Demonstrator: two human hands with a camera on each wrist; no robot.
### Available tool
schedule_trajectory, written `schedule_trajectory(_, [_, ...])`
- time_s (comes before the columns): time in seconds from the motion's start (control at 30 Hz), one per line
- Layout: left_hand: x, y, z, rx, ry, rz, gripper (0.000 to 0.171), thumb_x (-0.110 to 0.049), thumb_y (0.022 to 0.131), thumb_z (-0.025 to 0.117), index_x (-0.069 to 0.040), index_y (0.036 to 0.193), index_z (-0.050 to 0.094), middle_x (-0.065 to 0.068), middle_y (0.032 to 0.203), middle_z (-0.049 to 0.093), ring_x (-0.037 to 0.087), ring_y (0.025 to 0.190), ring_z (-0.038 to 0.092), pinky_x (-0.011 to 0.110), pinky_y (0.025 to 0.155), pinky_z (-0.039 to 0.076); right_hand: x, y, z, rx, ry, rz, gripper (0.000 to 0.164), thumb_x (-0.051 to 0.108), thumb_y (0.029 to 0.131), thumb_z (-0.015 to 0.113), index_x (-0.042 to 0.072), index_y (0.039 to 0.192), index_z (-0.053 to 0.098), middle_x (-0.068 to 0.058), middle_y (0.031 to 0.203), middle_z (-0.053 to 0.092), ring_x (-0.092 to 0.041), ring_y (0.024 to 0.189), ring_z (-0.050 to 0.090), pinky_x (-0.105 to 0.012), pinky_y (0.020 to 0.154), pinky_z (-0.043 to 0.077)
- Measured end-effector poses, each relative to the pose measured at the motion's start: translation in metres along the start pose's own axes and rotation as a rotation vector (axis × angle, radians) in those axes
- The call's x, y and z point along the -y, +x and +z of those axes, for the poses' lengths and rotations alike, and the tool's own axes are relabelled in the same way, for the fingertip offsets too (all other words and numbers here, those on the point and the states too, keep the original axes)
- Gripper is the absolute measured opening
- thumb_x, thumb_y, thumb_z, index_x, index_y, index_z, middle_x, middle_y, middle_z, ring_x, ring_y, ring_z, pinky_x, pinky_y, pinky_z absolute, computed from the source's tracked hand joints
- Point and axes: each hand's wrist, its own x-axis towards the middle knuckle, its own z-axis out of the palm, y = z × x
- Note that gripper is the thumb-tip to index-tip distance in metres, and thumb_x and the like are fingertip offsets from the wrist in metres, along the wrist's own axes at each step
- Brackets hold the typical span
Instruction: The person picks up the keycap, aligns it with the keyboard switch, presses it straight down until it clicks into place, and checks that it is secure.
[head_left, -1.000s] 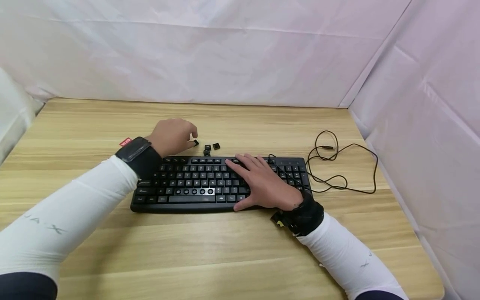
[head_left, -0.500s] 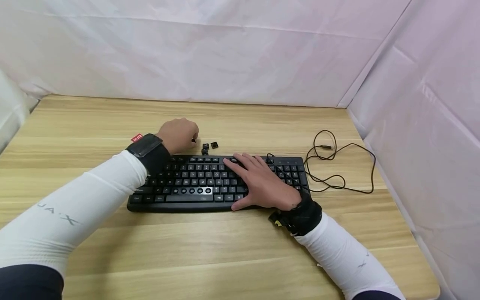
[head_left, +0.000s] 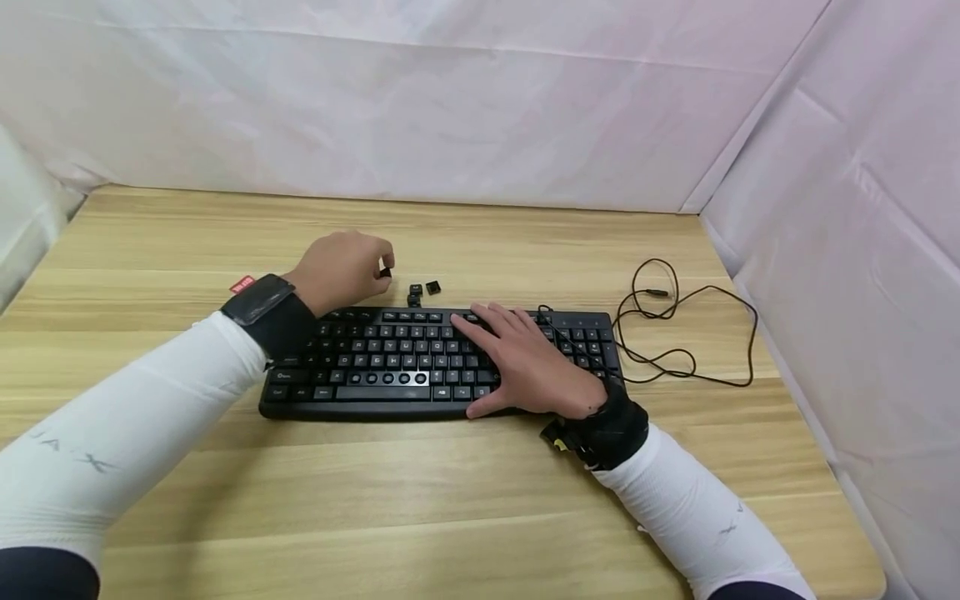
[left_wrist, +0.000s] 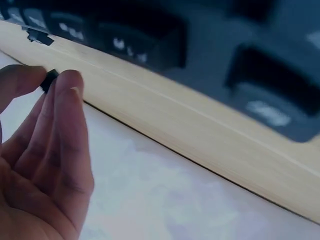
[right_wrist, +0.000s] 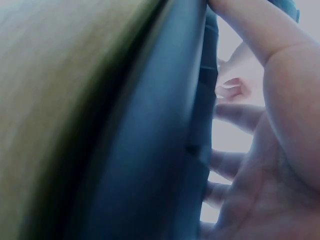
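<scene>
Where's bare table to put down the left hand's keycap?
Bare table lies in front of the keyboard, between the white sleeves; another strip lies between the loose keycaps and the back cloth. Crowded: right of the keyboard, with the looped cable, and behind the keyboard, with those keycaps and the left hand.

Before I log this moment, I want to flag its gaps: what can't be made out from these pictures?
Head view: keys of the keyboard beneath the right hand, which hides them.
Head view: some left-end keys, covered by the left wristband.
Head view: markings on the loose keycaps, too small.
Left wrist view: any marking on the black keycap, partly covered by the left hand's fingertips.
Right wrist view: key markings, blurred and side-on.
</scene>
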Motion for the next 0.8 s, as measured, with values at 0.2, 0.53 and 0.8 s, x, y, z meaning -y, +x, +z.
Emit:
schedule_trajectory(0.2, [-0.005, -0.018, -0.006, -0.067, -0.066, 0.024, 0.021, -0.02, 0.083, 0.066, -0.008, 0.1, 0.066, 0.006, 0.082, 0.074, 0.016, 0.061, 0.06, 0.036, 0.05, 0.048, -0.002, -0.003, -0.001, 0.002, 0.002, 0.006, 0.114, 0.069, 0.064, 0.068, 0.018, 0.152, 0.017, -0.018, 0.154, 0.018, -0.032, 0.138, 0.011, -0.058, 0.111, 0.014])
schedule_trajectory(0.53, [-0.015, -0.044, -0.013, -0.061, -0.153, 0.017, 0.019, -0.017, 0.08, 0.066, -0.013, 0.098, 0.061, 0.002, 0.087, 0.073, 0.007, 0.055, 0.057, 0.032, 0.049, 0.045, -0.004, -0.005, -0.002, -0.012, 0.005, 0.005, 0.113, 0.068, 0.064, 0.069, 0.017, 0.151, 0.018, -0.019, 0.153, 0.02, -0.033, 0.138, 0.012, -0.059, 0.11, 0.015])
schedule_trajectory(0.8, [-0.024, -0.06, -0.007, -0.016, -0.227, 0.053, 0.019, -0.017, 0.08, 0.068, -0.017, 0.097, 0.061, -0.001, 0.086, 0.073, 0.004, 0.062, 0.059, 0.031, 0.053, 0.047, -0.005, -0.004, -0.001, -0.008, 0.008, 0.002, 0.114, 0.068, 0.064, 0.07, 0.017, 0.151, 0.018, -0.019, 0.153, 0.019, -0.033, 0.138, 0.012, -0.059, 0.11, 0.015])
